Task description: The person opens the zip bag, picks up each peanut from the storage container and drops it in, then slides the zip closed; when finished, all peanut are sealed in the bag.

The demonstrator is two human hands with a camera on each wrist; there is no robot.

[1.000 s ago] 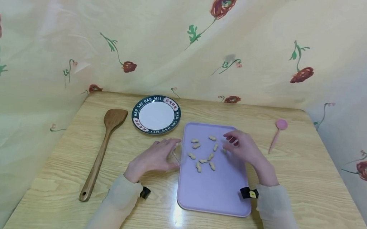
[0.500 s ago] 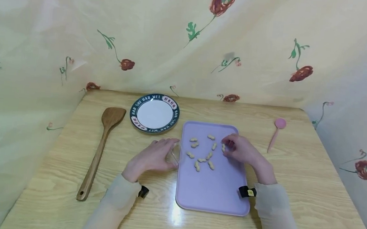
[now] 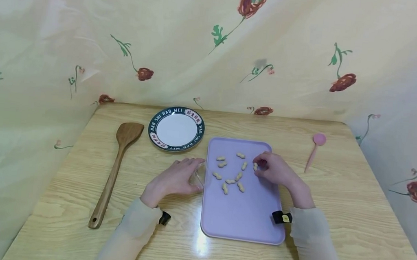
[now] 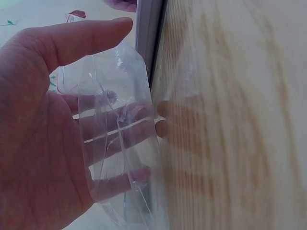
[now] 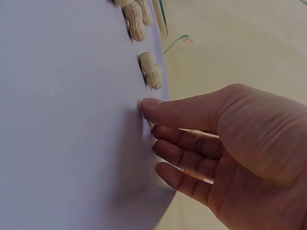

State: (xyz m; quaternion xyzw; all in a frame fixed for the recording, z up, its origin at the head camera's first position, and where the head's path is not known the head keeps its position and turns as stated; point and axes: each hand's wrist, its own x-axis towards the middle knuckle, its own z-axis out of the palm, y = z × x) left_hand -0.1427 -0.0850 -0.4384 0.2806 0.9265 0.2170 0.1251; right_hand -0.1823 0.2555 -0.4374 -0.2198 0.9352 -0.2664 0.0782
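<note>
On the purple tray (image 3: 242,220) lie several peanuts in their shells, among them a peanut (image 3: 240,187) near the middle. My right hand (image 3: 275,168) is low over the tray's right side, thumb and fingers curled round a peanut (image 3: 255,166) at their tips. In the right wrist view the thumb hides that one; another peanut (image 5: 151,71) lies just beyond the thumb. My left hand (image 3: 177,176) holds a clear, crinkled plastic bag (image 4: 129,105) against the tray's left edge, its fingers showing through the film. The bag is see-through and faint in the head view.
A white plate with a dark patterned rim (image 3: 156,122) sits behind the left hand. Farther left lies a long wooden spatula (image 3: 115,171). A small pink spoon (image 3: 315,145) is on the table (image 3: 352,223) right of the tray. A flowered cloth (image 3: 186,42) hangs behind.
My right hand has come down slightly and its fingertips have closed in on the rightmost peanut. The left hand stays by the tray edge with the bag.
</note>
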